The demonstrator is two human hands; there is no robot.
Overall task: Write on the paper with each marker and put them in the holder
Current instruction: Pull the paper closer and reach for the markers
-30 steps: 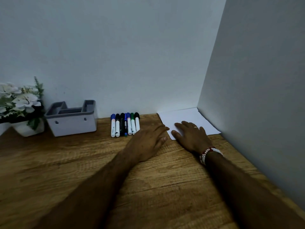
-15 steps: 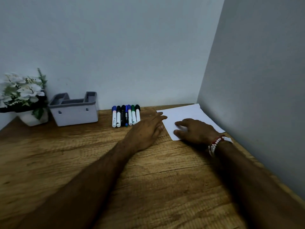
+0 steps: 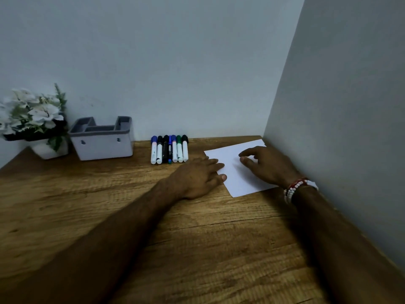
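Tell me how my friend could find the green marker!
Look at the wooden table by the back wall, where a row of markers lies right of the grey holder. The green marker is second from the row's right end, the only one with a green cap.

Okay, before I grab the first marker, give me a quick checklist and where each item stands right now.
1. Paper flat on the table, visible part blank: ok.
2. Left hand holds nothing, fingers straight at the paper's edge: ok.
3. Right hand holds nothing, rests on the paper: ok.
4. Markers in a row, caps on, between holder and paper: ok.
5. Holder upright, open top up: ok.
6. Holder compartments empty to the bottom: cannot tell.
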